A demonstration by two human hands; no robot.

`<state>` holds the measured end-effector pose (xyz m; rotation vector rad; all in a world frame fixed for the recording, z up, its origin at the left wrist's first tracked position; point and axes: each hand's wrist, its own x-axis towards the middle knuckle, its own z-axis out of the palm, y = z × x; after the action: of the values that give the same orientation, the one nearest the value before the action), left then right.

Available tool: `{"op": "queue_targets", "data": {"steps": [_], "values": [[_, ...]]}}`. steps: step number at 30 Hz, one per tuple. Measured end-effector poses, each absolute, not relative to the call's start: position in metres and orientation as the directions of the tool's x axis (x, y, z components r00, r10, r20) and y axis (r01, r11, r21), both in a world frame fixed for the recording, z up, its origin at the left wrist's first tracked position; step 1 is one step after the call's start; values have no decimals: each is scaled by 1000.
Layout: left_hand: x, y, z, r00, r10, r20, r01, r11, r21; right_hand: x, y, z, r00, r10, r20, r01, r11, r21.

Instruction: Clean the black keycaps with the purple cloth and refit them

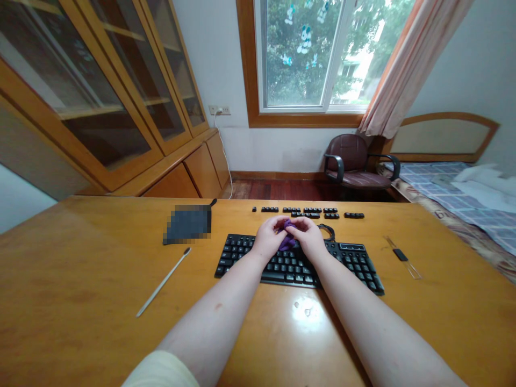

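Note:
A black keyboard lies across the middle of the desk. Over its upper part, my left hand and my right hand meet with thumbs close together. Both sets of fingers are closed on a crumpled purple cloth, which hangs down between them. The keys behind my hands are hidden. Beyond the keyboard, loose black keycaps are laid out in short rows, and a looped black cable shows beside my right hand.
To the left lie a dark pouch, blurred out, and a thin white stick with a dark tip. A wire keycap puller with a black grip is at the right. Past the desk stands an armchair.

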<state>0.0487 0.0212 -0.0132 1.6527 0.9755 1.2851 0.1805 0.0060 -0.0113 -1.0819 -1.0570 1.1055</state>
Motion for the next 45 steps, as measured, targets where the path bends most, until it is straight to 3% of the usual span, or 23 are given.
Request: {"op": "queue_targets", "data": {"steps": [5, 14, 33, 36, 41, 43, 45], "values": [[48, 23, -19, 206, 888, 412, 198, -450, 871, 182, 7, -13, 121, 990, 68, -198, 91, -976], [49, 23, -17, 188, 907, 378, 169, -409, 897, 186, 8, -14, 94, 994, 61, -230, 81, -970], [48, 22, -12, 194, 930, 313, 137, -342, 930, 184, 3, -5, 228, 970, 85, -204, 133, -970], [48, 21, -8, 146, 950, 276, 142, -296, 945, 187, 4, -5, 298, 951, 82, -215, 150, -965], [45, 26, 3, 78, 991, 107, -77, -101, 992, 193, 7, -8, 428, 901, 68, -224, 179, -958], [41, 28, 9, 141, 990, 17, -109, -1, 994, 194, 8, -9, 444, 895, 55, -239, 177, -955], [36, 29, 16, 222, 975, 0, -1, 1, 1000, 194, 8, -9, 451, 891, 52, -238, 176, -955]]}}
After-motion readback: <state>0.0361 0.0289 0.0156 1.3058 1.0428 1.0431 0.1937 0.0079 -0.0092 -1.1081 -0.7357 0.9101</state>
